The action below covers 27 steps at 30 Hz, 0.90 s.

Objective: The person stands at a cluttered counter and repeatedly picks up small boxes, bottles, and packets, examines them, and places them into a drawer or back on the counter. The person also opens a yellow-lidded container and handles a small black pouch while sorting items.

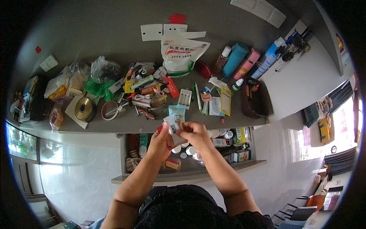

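1. The small white packet (174,126) sits between my two hands, held above the open drawer (190,173) and just below the front edge of the grey counter (95,124). Something red shows behind the packet; I cannot tell what it is.
2. My left hand (160,143) pinches the packet's left edge, thumb and fingers closed on it, and grips the red thing with it.
3. My right hand (196,133) has its fingertips pressed together on the packet's right side, as if turning or picking at it. Judging from this, the packet is out and in hand but not yet opened or put down anywhere.
4. Left of the packet on the counter: bagged food (61,86), a round gold tin (84,108) and a tape roll (109,110).
5. Directly above the packet lies a blue sachet (177,111), then a heap of pens, tubes and cards, and a big white pouch (182,55) leans on the wall.
6. Right of the packet: a yellow card (225,100), a dark brown tray (254,100), and a teal bottle (234,59) beside a pink one (247,63).
7. Under my hands the drawer is crowded with small white jars (216,133) and boxes, and the counter is packed too, so there is little free room near the packet.
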Each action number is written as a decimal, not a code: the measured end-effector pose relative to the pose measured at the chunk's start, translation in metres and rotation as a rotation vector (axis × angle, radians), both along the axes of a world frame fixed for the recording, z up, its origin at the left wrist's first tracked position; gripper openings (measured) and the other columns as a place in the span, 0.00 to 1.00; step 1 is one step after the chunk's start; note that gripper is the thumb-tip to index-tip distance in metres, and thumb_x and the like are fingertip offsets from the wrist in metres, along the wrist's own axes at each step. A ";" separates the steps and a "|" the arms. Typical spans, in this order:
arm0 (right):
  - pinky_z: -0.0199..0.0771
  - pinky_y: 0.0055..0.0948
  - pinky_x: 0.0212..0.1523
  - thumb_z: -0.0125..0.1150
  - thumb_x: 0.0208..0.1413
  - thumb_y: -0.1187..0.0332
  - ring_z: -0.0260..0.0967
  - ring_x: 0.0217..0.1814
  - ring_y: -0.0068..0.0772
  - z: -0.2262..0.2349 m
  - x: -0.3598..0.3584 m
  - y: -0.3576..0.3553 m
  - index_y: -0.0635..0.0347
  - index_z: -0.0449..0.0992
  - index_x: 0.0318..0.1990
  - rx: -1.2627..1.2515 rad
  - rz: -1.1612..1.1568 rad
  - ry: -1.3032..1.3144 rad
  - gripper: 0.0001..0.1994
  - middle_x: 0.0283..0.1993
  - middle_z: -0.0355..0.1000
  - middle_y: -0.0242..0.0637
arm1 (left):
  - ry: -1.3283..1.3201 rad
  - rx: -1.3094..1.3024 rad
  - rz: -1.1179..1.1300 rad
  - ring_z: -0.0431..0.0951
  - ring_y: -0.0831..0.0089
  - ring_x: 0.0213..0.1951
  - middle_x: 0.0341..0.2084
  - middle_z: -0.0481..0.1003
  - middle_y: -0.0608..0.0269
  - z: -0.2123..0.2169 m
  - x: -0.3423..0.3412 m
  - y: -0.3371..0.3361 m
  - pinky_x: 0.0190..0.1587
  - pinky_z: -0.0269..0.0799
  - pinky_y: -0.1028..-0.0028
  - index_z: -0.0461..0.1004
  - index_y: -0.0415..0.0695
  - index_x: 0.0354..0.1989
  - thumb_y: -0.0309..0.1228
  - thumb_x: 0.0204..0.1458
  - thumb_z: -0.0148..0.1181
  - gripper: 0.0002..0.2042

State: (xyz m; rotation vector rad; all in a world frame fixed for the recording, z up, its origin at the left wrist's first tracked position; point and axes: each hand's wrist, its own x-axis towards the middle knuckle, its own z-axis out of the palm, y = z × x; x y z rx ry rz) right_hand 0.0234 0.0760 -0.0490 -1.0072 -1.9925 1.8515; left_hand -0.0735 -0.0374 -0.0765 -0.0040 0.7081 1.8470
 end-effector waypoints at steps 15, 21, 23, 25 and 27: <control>0.62 0.44 0.50 0.56 0.43 0.72 0.64 0.48 0.40 -0.033 0.038 0.120 0.62 0.71 0.42 1.758 0.060 -0.443 0.15 0.40 0.70 0.41 | -0.027 -0.242 0.113 0.75 0.60 0.42 0.39 0.71 0.56 0.020 0.004 -0.009 0.43 0.76 0.55 0.63 0.39 0.47 0.26 0.50 0.57 0.16; 0.68 0.38 0.41 0.51 0.48 0.74 0.69 0.34 0.42 -0.008 0.044 0.121 0.62 0.73 0.36 1.466 -0.333 -0.218 0.08 0.31 0.73 0.41 | -0.035 -0.284 0.105 0.75 0.61 0.42 0.38 0.71 0.56 0.026 0.004 -0.010 0.43 0.76 0.54 0.64 0.39 0.46 0.26 0.49 0.58 0.16; 0.69 0.36 0.37 0.51 0.50 0.73 0.69 0.32 0.44 -0.005 0.044 0.105 0.63 0.72 0.39 1.521 -0.364 -0.031 0.09 0.33 0.72 0.42 | -0.013 -0.236 0.111 0.75 0.62 0.42 0.39 0.71 0.56 0.016 0.006 -0.008 0.43 0.75 0.54 0.65 0.39 0.45 0.26 0.49 0.59 0.16; 0.69 0.36 0.37 0.52 0.50 0.72 0.69 0.34 0.43 0.017 0.036 0.061 0.63 0.72 0.41 1.499 -0.239 0.051 0.11 0.35 0.72 0.43 | 0.003 -0.214 0.119 0.75 0.63 0.42 0.38 0.72 0.57 0.013 0.007 -0.008 0.44 0.74 0.57 0.65 0.39 0.45 0.27 0.49 0.58 0.15; 0.69 0.37 0.40 0.54 0.48 0.72 0.70 0.39 0.42 0.023 0.028 0.025 0.63 0.71 0.43 1.524 -0.141 0.298 0.14 0.40 0.72 0.44 | 0.013 -0.197 0.108 0.75 0.64 0.41 0.37 0.73 0.59 0.016 0.010 -0.006 0.44 0.73 0.61 0.66 0.41 0.45 0.28 0.51 0.57 0.13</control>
